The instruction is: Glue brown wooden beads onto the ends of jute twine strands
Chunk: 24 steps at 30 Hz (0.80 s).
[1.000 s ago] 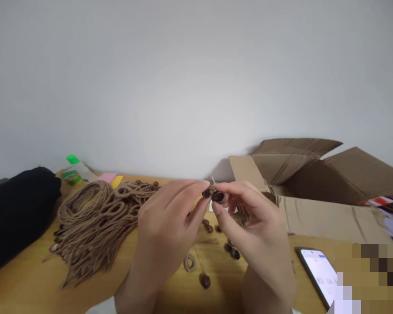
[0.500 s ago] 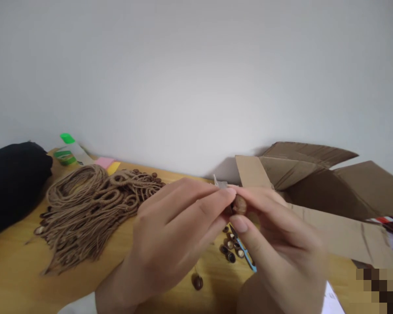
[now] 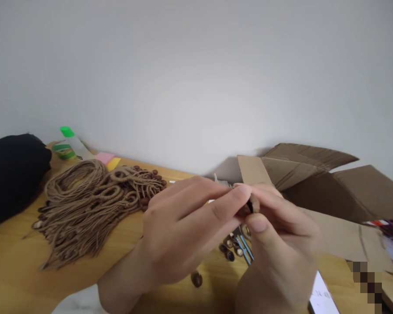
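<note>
My left hand (image 3: 186, 229) and my right hand (image 3: 280, 248) meet in front of me, fingertips pinched together. Between the right thumb and fingers sits a small brown rounded piece like a nut shell (image 3: 255, 204), with a dark gap at its left side. The left fingertips press against that side and hide part of it. Below the hands, several brown shell pieces (image 3: 229, 255), some dark and hollow, some pale inside, lie beside light-blue snips (image 3: 245, 249). A single brown shell piece (image 3: 196, 279) rests nearer to me.
Knotted brown cords (image 3: 85, 218) lie heaped at left, near a black cloth (image 3: 15, 179), a green-capped bottle (image 3: 74, 141) and pink sticky notes (image 3: 104, 158). An opened cardboard box (image 3: 334, 235) stands at right. A phone (image 3: 322, 296) lies at the lower right.
Both hands have moved slightly right with the small brown piece, which has turned so that a dark gap shows. More of the phone is visible. The view has shifted a little.
</note>
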Each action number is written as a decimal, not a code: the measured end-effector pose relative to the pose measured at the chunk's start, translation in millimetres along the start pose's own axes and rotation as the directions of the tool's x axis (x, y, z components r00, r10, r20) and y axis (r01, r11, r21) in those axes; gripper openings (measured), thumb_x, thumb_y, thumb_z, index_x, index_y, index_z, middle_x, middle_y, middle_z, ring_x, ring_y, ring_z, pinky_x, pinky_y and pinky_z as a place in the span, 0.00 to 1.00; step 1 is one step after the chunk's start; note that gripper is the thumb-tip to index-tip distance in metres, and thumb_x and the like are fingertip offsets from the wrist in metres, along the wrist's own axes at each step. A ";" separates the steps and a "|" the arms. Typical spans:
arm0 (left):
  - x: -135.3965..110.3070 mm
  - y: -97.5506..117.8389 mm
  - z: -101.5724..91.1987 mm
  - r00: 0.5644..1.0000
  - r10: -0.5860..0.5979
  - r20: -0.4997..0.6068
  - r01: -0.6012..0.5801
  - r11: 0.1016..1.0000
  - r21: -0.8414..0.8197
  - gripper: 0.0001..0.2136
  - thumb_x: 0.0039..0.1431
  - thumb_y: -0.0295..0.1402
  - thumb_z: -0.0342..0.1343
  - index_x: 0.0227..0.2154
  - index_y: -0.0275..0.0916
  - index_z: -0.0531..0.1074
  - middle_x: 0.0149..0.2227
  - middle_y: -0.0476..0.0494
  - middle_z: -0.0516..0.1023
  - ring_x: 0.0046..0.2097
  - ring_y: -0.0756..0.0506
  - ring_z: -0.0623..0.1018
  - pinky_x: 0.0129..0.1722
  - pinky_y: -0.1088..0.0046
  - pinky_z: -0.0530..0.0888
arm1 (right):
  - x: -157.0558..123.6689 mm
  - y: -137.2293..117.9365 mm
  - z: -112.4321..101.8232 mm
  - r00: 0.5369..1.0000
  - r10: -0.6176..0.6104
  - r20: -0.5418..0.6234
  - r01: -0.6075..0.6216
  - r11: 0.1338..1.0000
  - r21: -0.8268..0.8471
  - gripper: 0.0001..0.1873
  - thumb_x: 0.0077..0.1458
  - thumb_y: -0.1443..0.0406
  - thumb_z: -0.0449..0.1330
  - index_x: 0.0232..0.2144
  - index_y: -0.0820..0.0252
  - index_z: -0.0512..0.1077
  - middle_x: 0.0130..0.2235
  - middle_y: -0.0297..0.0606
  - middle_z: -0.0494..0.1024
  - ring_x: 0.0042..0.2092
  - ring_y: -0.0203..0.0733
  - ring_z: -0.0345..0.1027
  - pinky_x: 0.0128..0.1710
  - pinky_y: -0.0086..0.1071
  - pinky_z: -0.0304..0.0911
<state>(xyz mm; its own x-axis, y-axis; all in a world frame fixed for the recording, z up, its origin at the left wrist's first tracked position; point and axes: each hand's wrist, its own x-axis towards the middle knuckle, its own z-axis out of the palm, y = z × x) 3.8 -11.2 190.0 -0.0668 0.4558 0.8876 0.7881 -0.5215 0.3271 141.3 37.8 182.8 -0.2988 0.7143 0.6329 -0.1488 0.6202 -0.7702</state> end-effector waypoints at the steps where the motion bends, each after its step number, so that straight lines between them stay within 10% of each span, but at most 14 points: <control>1: -0.1 -1.2 1.2 1.000 -0.002 -0.002 0.002 1.000 0.002 0.06 0.58 0.28 0.58 0.38 0.41 0.73 0.34 0.54 0.80 0.35 0.55 0.78 0.37 0.82 0.76 | 0.8 1.1 0.2 1.000 0.003 0.001 -0.003 1.000 0.000 0.12 0.55 0.63 0.63 0.43 0.48 0.76 0.36 0.36 0.74 0.37 0.38 0.67 0.34 0.33 0.65; 24: -1.6 -10.6 11.6 0.996 -0.076 0.039 0.080 0.990 -0.112 0.08 0.59 0.31 0.57 0.42 0.44 0.72 0.33 0.53 0.79 0.32 0.54 0.77 0.32 0.79 0.76 | 2.9 8.2 6.4 0.996 0.055 -0.068 -0.049 0.994 0.093 0.07 0.59 0.64 0.60 0.38 0.49 0.78 0.31 0.34 0.74 0.34 0.34 0.66 0.28 0.26 0.62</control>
<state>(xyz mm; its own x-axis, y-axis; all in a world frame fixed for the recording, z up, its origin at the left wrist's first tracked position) 2.6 2.0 181.5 -0.1030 0.5221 0.8466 0.7068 -0.5604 0.4316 133.1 42.9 177.9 -0.2416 0.7678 0.5934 -0.2210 0.5519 -0.8041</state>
